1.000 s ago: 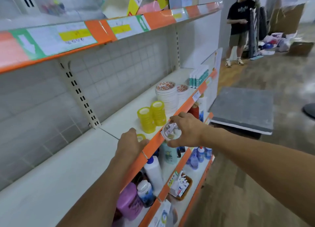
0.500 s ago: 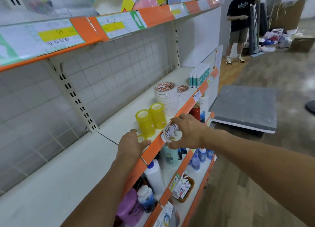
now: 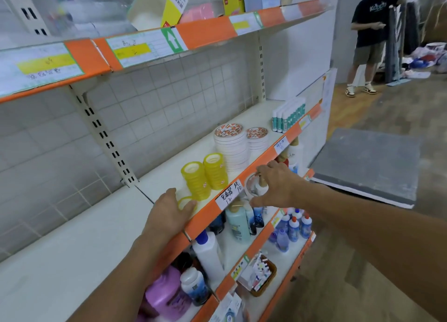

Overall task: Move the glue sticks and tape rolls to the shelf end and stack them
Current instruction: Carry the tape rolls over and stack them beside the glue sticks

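Observation:
On the white shelf (image 3: 101, 222) stand two stacks of yellow tape rolls (image 3: 204, 176), and beyond them two stacks of white tape rolls (image 3: 233, 147) with red-printed tops. A row of glue sticks (image 3: 287, 117) stands at the far shelf end. My left hand (image 3: 169, 215) rests on the shelf's front edge, fingers on a loose yellow tape roll (image 3: 184, 202). My right hand (image 3: 278, 183) holds a clear tape roll (image 3: 252, 187) in front of the orange shelf edge, just past a handwritten price label (image 3: 228, 194).
The shelf above carries boxes behind an orange label strip (image 3: 145, 47). Lower shelves hold bottles (image 3: 238, 221) and a small basket (image 3: 262, 277). A grey platform (image 3: 370, 164) lies on the floor to the right. A person (image 3: 368, 38) stands in the back.
My right hand with the clear roll has shifted right and away from the label, which now shows. The view has moved closer to the shelf; my left hand stays at the edge.

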Action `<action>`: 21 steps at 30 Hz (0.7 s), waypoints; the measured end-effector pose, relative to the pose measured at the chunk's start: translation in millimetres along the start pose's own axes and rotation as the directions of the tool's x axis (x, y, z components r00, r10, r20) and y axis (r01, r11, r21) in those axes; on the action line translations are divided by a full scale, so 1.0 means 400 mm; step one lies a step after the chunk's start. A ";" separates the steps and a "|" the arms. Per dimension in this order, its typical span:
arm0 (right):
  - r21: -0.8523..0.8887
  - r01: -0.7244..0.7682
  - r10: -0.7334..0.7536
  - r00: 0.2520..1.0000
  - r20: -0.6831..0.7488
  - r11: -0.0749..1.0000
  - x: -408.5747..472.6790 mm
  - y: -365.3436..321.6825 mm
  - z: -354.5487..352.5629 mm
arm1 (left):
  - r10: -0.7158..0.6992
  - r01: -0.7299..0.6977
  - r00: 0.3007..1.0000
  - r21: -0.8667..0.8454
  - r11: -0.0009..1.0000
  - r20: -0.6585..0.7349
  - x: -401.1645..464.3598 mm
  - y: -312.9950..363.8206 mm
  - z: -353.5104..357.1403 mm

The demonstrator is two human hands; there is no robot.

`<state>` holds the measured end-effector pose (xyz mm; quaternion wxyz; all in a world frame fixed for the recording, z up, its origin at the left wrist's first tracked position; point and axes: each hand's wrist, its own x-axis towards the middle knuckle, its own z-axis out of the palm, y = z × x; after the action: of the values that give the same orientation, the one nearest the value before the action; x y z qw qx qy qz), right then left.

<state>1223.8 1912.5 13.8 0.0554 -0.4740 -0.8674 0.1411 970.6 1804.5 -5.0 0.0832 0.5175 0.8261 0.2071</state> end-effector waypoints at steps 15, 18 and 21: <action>-0.012 0.211 -0.211 0.977 0.019 0.977 0.097 0.257 -0.157 | -0.268 0.286 0.926 0.033 0.958 -0.265 -0.080 0.223 0.101; 0.000 0.230 -0.230 0.973 0.007 0.973 0.128 0.278 -0.173 | -0.276 0.306 0.904 0.042 0.951 -0.326 -0.081 0.261 0.111; -0.008 0.248 -0.248 0.969 0.020 0.969 0.162 0.289 -0.177 | -0.270 0.310 0.889 0.053 0.949 -0.369 -0.066 0.288 0.113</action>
<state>1298.1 2039.6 44.4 0.0618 -0.3609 -0.9210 0.1328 1093.1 1836.1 1.6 -0.0671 0.3458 0.9054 0.2369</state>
